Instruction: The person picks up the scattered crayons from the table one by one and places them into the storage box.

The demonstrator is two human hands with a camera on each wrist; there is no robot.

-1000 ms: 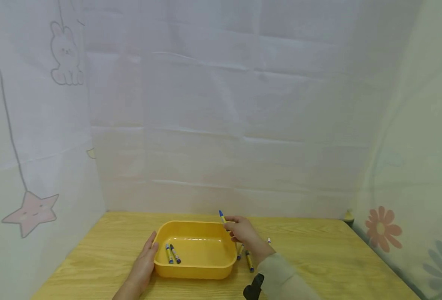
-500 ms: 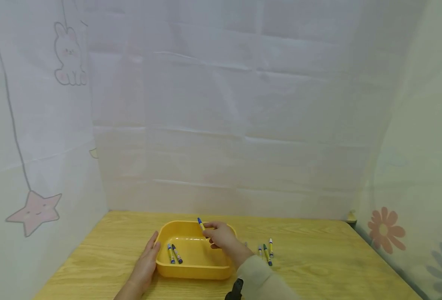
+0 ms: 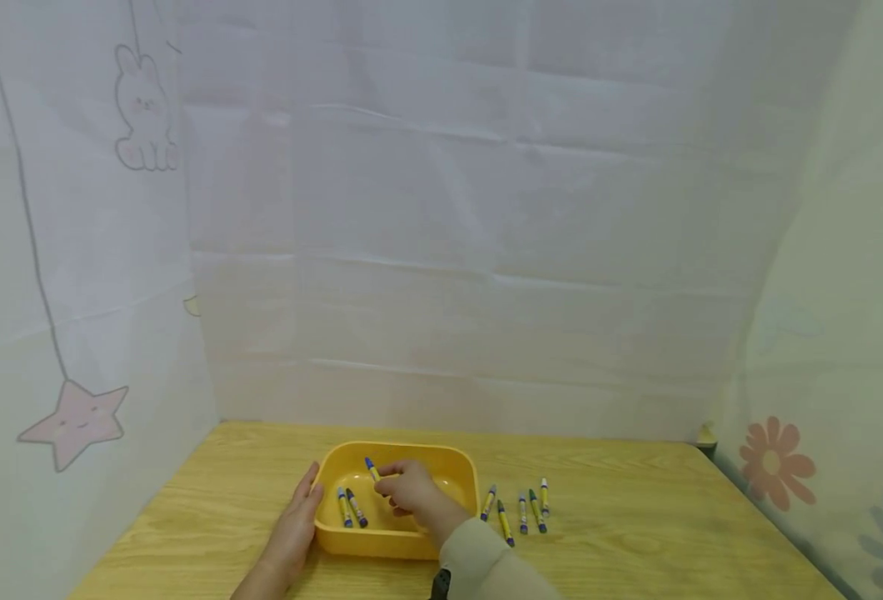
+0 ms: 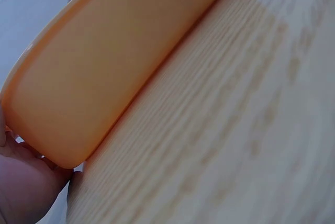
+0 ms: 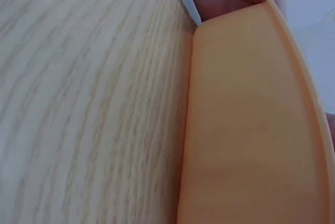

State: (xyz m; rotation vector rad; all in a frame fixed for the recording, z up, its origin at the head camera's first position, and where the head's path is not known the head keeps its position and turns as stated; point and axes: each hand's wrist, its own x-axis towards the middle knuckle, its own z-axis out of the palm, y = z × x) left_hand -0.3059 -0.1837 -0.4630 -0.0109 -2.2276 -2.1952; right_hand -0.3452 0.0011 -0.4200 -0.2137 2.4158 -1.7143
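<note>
In the head view, my right hand (image 3: 411, 492) is over the yellow plastic basin (image 3: 381, 545), pinching a blue crayon (image 3: 371, 467) with a yellow wrapper, its blue tip pointing up and left. Two crayons lie side by side on the basin's floor at the left: a light-tipped crayon (image 3: 345, 509) and a dark-tipped crayon (image 3: 356, 510). My left hand (image 3: 290, 527) rests along the basin's left wall with extended fingers. In the left wrist view, the basin's outer wall (image 4: 110, 62) hides most of the left hand (image 4: 26, 187).
Several crayons lie loose on the wooden table (image 3: 636, 533) right of the basin, among them a green crayon (image 3: 537, 511) and a white-tipped crayon (image 3: 544, 497). Behind the table hangs a pale cloth (image 3: 441, 333). A flower-printed sheet (image 3: 824, 375) borders the right side.
My right hand has carried the blue crayon leftward and down, from the basin's right rim to over its middle. More loose crayons show on the table. The left hand stays on the wall.
</note>
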